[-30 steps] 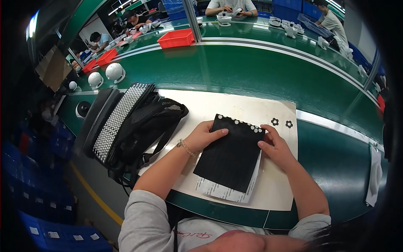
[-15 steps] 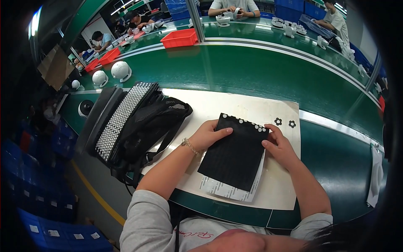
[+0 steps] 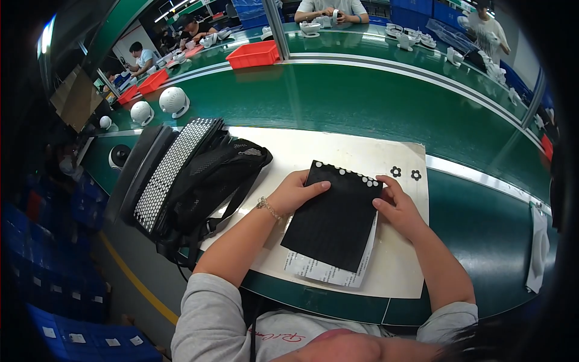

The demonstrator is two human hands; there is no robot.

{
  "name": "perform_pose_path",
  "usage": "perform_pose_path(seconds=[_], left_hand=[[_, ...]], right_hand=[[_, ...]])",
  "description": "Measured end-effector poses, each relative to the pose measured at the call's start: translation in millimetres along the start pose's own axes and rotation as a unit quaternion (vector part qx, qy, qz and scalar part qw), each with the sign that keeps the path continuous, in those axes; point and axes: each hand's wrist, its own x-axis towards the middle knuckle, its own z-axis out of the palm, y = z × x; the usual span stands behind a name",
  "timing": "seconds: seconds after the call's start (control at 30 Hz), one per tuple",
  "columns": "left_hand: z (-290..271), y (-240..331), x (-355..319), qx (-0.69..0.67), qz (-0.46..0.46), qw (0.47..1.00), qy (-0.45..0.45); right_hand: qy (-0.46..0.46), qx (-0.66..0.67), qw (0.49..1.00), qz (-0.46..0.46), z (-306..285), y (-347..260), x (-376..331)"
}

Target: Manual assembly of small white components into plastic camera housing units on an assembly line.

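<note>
White domes [image 3: 174,101] have slid rightward along the green belt [image 3: 313,90] while both hands [image 3: 300,192] pinch the black sheet [image 3: 333,222].

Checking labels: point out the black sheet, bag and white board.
Black sheet [image 3: 332,218], head view: middle of its face.
Bag [image 3: 208,178], head view: its black side.
White board [image 3: 395,259], head view: bare lower right part.

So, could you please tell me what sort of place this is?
Probably a factory assembly floor: white rounded units stand on a long green work surface, and several people work along its far side.
</note>
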Motion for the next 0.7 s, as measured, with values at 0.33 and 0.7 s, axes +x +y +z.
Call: perform_pose_path(seconds=[0.33, 0.7], left_hand=[[-6.0, -7.9, 4.3, 0.010, 0.006, 1.000, 0.001], [-0.5, 0.2, 0.2, 0.003, -0.011, 1.000, 0.001]], right_hand=[[-0.005, 0.006, 1.000, -0.002, 0.5, 3.4, 1.5], [-0.006, 0.013, 1.000, -0.005, -0.8, 4.7, 1.7]])
